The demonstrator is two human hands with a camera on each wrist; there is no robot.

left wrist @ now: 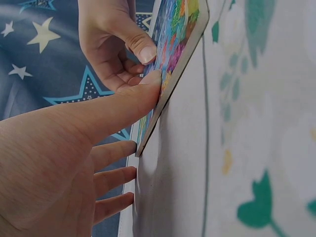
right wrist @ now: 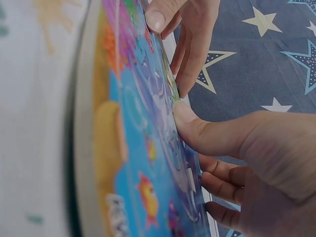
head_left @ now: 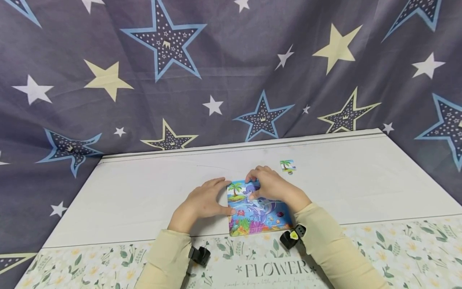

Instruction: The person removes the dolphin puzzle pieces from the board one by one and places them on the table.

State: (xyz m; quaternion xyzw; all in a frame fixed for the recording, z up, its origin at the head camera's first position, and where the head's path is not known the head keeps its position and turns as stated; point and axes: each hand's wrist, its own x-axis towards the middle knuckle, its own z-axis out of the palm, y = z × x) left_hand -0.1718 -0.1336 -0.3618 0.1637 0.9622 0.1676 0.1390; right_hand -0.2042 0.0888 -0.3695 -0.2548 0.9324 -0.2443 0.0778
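Observation:
A jigsaw puzzle [head_left: 268, 224] with a dolphin, a palm tree and coral lies on the white part of the tabletop. My left hand [head_left: 203, 202] is at its left side, thumb on the left edge and fairly straight fingers by the top left corner. From above right, my right hand [head_left: 272, 185] holds the puzzle's upper part, thumb on the picture by the dolphin and fingers bent at the top edge. The right wrist view shows that thumb [right wrist: 197, 129] against the picture. Up and to the right lies a loose puzzle piece [head_left: 287, 165] with a palm tree.
A floral cloth [head_left: 393, 249] with the word FLOWER covers the near part of the table. Behind the white tabletop [head_left: 364, 180] hangs a dark curtain [head_left: 231, 60] with stars. Black straps [head_left: 199, 256] sit on both sleeves.

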